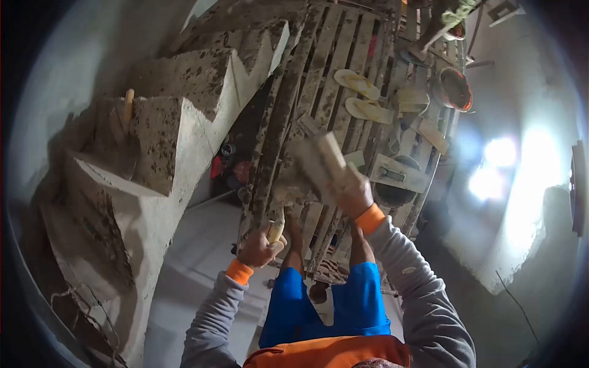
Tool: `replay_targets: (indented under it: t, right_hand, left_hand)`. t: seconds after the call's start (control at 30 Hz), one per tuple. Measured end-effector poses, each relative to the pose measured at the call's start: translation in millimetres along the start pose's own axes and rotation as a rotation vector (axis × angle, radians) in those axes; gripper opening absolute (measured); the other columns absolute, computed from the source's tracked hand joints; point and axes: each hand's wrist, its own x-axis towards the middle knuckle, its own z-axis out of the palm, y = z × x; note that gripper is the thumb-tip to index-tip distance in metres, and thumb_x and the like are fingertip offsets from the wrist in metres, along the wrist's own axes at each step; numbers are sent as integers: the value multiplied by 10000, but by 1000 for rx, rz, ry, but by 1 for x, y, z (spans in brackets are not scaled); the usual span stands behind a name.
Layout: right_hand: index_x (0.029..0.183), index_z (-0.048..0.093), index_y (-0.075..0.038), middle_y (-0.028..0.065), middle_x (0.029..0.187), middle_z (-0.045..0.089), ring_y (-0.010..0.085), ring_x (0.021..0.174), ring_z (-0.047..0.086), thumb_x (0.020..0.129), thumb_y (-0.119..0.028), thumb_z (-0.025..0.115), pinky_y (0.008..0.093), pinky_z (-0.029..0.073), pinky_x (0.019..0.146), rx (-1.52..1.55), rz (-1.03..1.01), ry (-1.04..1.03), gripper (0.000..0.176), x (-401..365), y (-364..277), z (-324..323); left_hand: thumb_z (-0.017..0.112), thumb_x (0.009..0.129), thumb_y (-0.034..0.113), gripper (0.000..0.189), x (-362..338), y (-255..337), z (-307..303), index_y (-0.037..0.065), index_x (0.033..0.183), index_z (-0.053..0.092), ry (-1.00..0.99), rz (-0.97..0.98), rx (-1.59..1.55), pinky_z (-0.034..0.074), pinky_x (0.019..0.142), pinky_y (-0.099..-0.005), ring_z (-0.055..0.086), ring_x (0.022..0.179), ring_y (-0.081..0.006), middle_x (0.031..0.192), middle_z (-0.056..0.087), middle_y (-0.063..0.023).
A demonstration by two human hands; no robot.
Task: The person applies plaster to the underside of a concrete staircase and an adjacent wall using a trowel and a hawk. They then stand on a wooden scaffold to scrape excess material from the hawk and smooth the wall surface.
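Observation:
My left hand (259,248) is closed around the pale handle of a trowel (276,230). The trowel's far end is coated in mortar and smeared by motion. My right hand (351,191) grips a plastering float (320,161), held ahead of the trowel and also blurred. Both tools are over a wooden slatted platform (319,61), with my bare legs below them. Just right of my right hand, another float (400,174) lies across a dark round container.
Concrete stairs (184,132) rise along the left, with a wooden-handled tool (129,105) standing on one step. Flip-flops (368,110) and a bucket (454,90) sit on the platform. Bright light (494,165) glares at the right wall.

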Motion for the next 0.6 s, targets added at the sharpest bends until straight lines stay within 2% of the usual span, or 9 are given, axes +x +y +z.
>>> replay_targets:
  t: [0.1,0.17,0.23,0.27,0.3,0.33,0.37,0.47,0.6]
  right_hand:
    - [924,572,25,200,762,639,363,689,663,780,-238,745,406,524,577,-106,-164,-126,346,-13,-6,8]
    - [944,557,1,203,749,627,403,713,655,776,-230,719,459,509,606,-7,-8,-179,328,-28,-15,19]
    - [943,562,-5,209,732,613,400,681,643,781,-231,710,448,502,593,0,-99,-145,316,-15,-9,12]
    - [972,568,-1,216,729,613,393,649,631,784,-220,704,437,505,584,-48,-11,-151,319,-7,-6,14]
    - [937,572,1,214,732,617,380,640,624,785,-222,710,433,502,574,39,66,-38,303,4,-6,11]
    - [917,565,-8,212,712,605,392,646,623,793,-226,711,440,502,574,124,107,-25,290,11,-13,9]
    - [897,557,-17,210,692,592,403,652,623,802,-230,711,448,502,574,212,151,-14,279,11,-19,12]
    - [919,570,-13,209,717,597,397,663,625,799,-245,718,453,502,588,-2,-64,-136,300,-26,-25,42]
    - [939,595,-24,189,783,629,376,674,636,813,-290,714,423,516,577,-154,-148,-222,318,4,-6,29]
  left_hand:
    - [543,770,43,154,-1,0,-1,24,922,566,-29,-78,-152,471,463,-261,514,479,-95,710,622,-36]
    - [542,771,42,165,-5,2,-1,27,935,551,1,-26,-148,469,462,-263,513,480,-94,722,624,-30]
    - [540,773,41,181,-6,-2,-3,31,953,537,14,-11,-122,467,459,-264,512,477,-95,739,626,-25]
    - [539,774,40,192,-5,-4,-4,32,965,531,18,-20,-105,465,457,-265,510,475,-96,749,627,-24]
    - [537,775,39,203,-4,-7,-5,34,977,524,27,-29,-92,463,454,-266,509,472,-97,759,628,-22]
    - [541,778,41,206,-3,-17,-7,35,982,518,39,60,-40,455,441,-267,504,470,-92,776,629,-19]
    - [542,779,41,201,-2,-13,-11,36,979,518,34,38,-92,451,437,-264,502,471,-86,769,626,-17]
    - [549,784,45,177,1,-6,-19,41,959,522,48,13,-188,441,428,-252,497,474,-72,750,619,-10]
    - [561,793,59,139,6,-25,-27,49,928,529,45,66,-118,433,427,-237,496,481,-59,733,608,-9]
